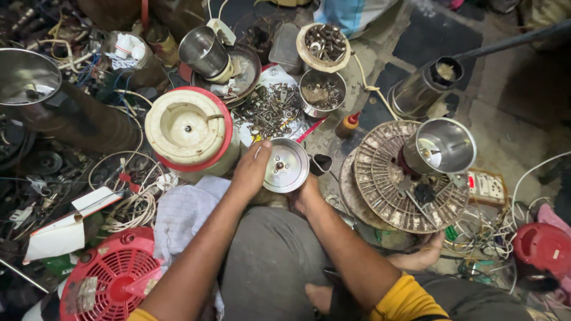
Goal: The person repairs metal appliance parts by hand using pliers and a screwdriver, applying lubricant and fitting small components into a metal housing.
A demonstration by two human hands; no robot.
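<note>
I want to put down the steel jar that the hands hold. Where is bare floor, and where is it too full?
Bare floor lies right of the steel cup on the round fan grille, and a strip runs between the screw bowls and the lying jar. Left of the cream mixer base, wires and parts crowd everything.

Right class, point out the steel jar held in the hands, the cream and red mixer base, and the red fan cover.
steel jar (285, 165), head view, its upturned round bottom.
cream and red mixer base (187, 128), head view, cream top face.
red fan cover (116, 276), head view, slotted grille.
</note>
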